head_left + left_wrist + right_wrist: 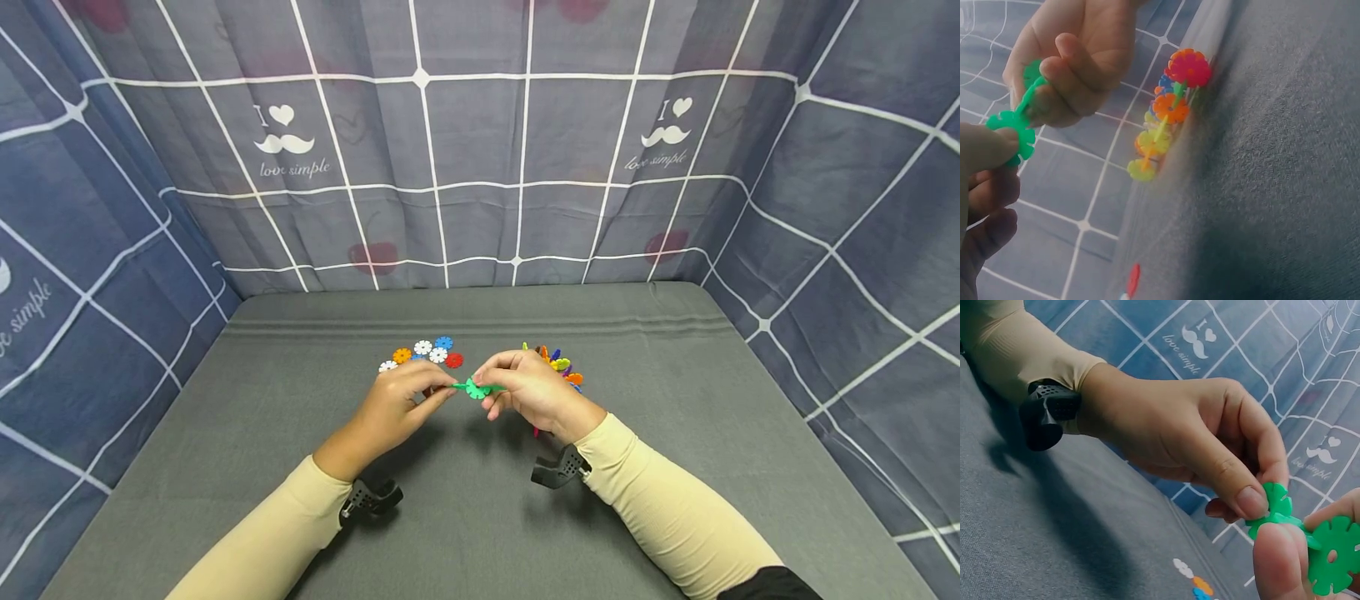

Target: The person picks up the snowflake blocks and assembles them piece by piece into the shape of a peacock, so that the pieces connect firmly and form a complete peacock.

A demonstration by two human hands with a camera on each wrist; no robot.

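Note:
Between both hands, in front of me above the table, are joined green notched plastic discs (477, 389). My left hand (397, 400) pinches one end with thumb and fingertips. The left wrist view shows its thumb flat on a green disc (1005, 134). My right hand (536, 387) pinches the other end. In the right wrist view, a green disc (1333, 557) with a round centre hole faces the camera beside the right thumb (1279, 562). Fingers partly cover the slots where the discs meet.
Loose white, blue, orange and red discs (438, 355) lie flat beyond my left hand. A multicoloured cluster of joined discs (1172, 106) stands on the table beside my right hand, which partly hides it in the head view. Checked curtains (480, 167) enclose the grey tabletop (465, 517).

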